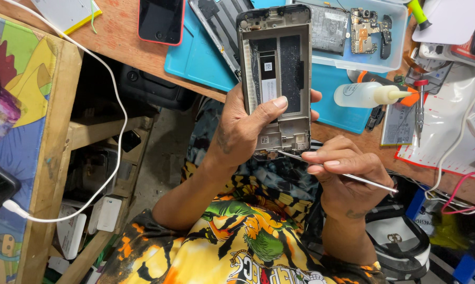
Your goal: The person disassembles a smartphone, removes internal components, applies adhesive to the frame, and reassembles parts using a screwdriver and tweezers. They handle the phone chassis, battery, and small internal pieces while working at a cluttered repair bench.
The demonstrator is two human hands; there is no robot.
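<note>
Left hand (pixel 245 131): grips opened phone frame (pixel 277 79) upright, thumb across inner face | Right hand (pixel 342 168): pinches thin metal pry tool (pixel 353 177), tip at frame's lower edge | Above desk (pixel 132 50).

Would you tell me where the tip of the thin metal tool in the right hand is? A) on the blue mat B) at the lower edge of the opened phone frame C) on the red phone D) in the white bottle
B: the right hand holds the thin metal tool with its tip at the lower edge of the opened phone frame, gripped by the left hand.

Grey-and-black phone frame (pixel 276 79) at centre, blue mat (pixel 200 58) at eleven o'clock, red-edged black phone (pixel 161 20) at top, white bottle (pixel 366 94) with orange tip at two o'clock, yellow-green-orange patterned shirt (pixel 237 242) at six o'clock
</note>
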